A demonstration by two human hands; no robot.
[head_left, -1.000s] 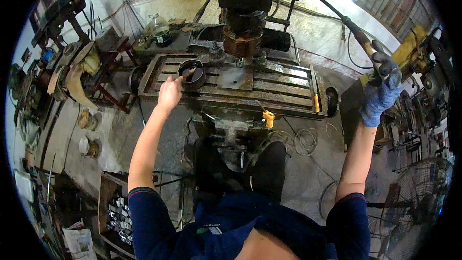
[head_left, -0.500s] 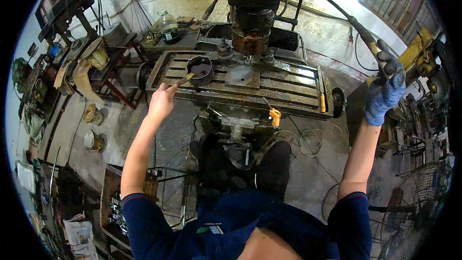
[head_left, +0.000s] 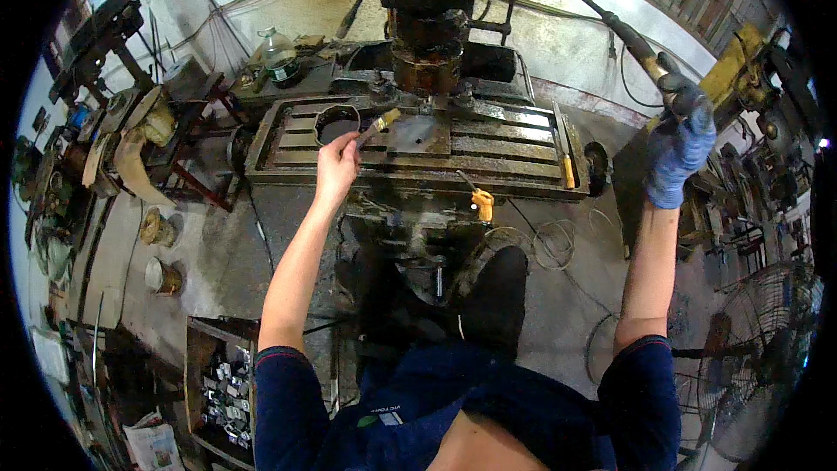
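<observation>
In my bare left hand (head_left: 338, 166) is a brush (head_left: 380, 126), closed in the fingers by its handle. Its pale bristles point right, above the slotted machine table (head_left: 523, 176). Just left of the brush, a round pot (head_left: 336, 111) of dark liquid rests on the table. My right hand (head_left: 684, 135), in a blue-grey glove, is wrapped round the end of a long lever (head_left: 641, 51) that slopes up to the machine. Over the table's middle hangs the machine's dark spindle head (head_left: 427, 57), with a flat metal plate (head_left: 420, 141) beneath it.
A yellow air gun (head_left: 482, 204) hangs at the table's front edge. Toward its right end lies a yellow-handled tool (head_left: 568, 172). A wooden box (head_left: 191, 375) of small metal parts stands at lower left. A caged fan (head_left: 758, 358) is at lower right, and hoses (head_left: 554, 244) coil on the floor.
My left hand has moved right with the brush, whose bristles came from the pot to over the table. The right hand stays on the lever. The whole view has shifted slightly.
</observation>
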